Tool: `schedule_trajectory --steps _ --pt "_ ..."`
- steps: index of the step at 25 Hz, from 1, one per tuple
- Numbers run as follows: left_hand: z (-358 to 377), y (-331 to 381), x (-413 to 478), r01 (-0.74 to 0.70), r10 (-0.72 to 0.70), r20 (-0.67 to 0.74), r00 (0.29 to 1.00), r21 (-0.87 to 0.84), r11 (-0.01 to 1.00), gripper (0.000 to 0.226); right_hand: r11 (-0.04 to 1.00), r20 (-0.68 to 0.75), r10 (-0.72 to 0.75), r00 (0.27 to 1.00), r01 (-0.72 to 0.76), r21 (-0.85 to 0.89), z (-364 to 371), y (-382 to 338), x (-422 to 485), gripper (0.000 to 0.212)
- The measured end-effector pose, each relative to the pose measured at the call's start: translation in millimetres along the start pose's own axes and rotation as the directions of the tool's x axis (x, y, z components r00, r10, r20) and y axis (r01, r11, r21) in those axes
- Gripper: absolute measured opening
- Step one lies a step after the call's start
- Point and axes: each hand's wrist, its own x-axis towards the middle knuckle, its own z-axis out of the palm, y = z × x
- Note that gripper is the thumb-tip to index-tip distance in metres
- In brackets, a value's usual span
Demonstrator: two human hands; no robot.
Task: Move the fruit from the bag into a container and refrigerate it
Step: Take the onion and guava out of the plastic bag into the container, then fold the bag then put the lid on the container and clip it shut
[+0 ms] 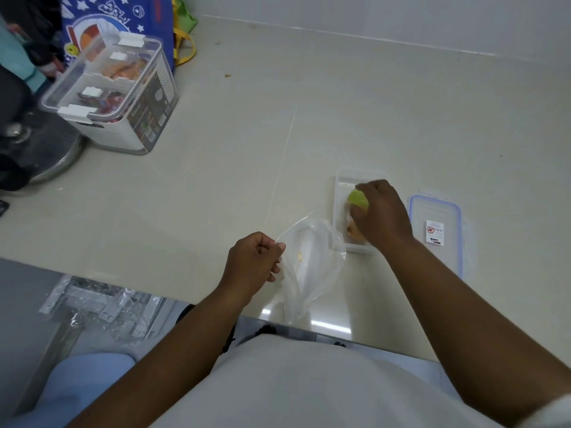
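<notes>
Person stands at the pale surface (309,103). Right hand (381,214) is over the small clear container (340,193), grip closed round a green fruit (357,201) which sits at or just inside the rim; cannot tell if it rests on the bottom yet. A tan piece (352,231) lies in the container's near end, partly hidden by the hand. Left hand (255,261) is curled shut, pinching the mouth of the clear bag (312,264), held just beside the container. Bag looks nearly empty: only a small yellowish speck shows inside. Lid (434,233) with blue rim lies flat to the right of the container, not on. Judgement: transfer almost done; left are release of the fruit, lid on, and the move to the fridge, which is not in view. Lid carries a small label with a red mark; print too small to read. Larger box (114,97) far left, latched, has a printed side label, illegible.
</notes>
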Motion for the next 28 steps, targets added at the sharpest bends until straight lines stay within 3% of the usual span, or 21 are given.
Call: schedule_trajectory --steps 1,3,6,9,12,14,19,23,24,26,28 --pt "-2.3 -1.3 0.5 0.003 -0.003 -0.012 1.000 -0.005 1.000 0.018 0.993 -0.099 -0.053 0.994 0.063 0.101 -1.1 -3.1 -21.6 0.025" --pt "-6.2 -5.8 2.1 0.026 -0.027 -0.038 0.999 -0.045 0.999 0.020 0.955 -0.144 -0.123 0.982 0.157 0.251 3.2 -7.9 -70.8 0.011" --pt "-10.0 -12.2 1.8 0.093 -0.098 -0.022 0.995 -0.160 0.983 0.016 0.902 0.017 -0.263 0.965 0.240 0.358 20.4 -23.1 -125.6 0.035" --pt "-13.3 -14.4 -1.6 0.116 -0.112 0.034 0.993 -0.154 0.981 0.020 0.903 0.184 -0.407 0.895 0.365 0.225 43.3 -45.4 -135.8 0.050" --pt "-18.2 -20.4 -2.7 0.067 -0.066 0.091 0.994 -0.014 0.998 0.034 0.888 0.321 -0.442 0.838 0.459 0.025 61.3 -65.1 -126.7 0.055" --pt "-22.6 -30.8 1.8 0.055 -0.060 0.082 0.995 0.054 0.997 0.033 0.871 0.365 -0.459 0.810 0.492 0.005 70.8 -71.1 -124.2 0.058" --pt "-40.4 -57.9 26.1 0.097 -0.096 -0.055 0.994 0.011 0.995 0.023 0.924 0.223 -0.378 0.898 0.382 0.028 82.9 -61.1 -134.6 0.059" --pt "-46.6 -66.7 47.2 0.111 -0.103 -0.071 0.992 0.119 0.987 0.038 0.915 0.380 -0.328 0.865 0.391 -0.098 96.0 -59.7 -127.6 0.068" --pt "-47.3 -65.4 51.6 0.071 -0.054 -0.097 0.994 0.177 0.982 0.046 0.915 0.394 -0.309 0.865 0.384 -0.124 99.7 -63.3 -118.6 0.070" --pt "-49.2 -61.0 58.8 -0.137 0.188 -0.110 0.976 0.358 0.923 0.057 0.918 0.392 -0.281 0.876 0.364 -0.156 105.0 -72.8 -94.7 0.071" --pt "-52.4 -58.3 68.6 -0.396 0.479 0.029 0.877 0.609 0.687 0.061 0.920 0.389 -0.257 0.885 0.347 -0.183 109.0 -80.4 -67.9 0.071"
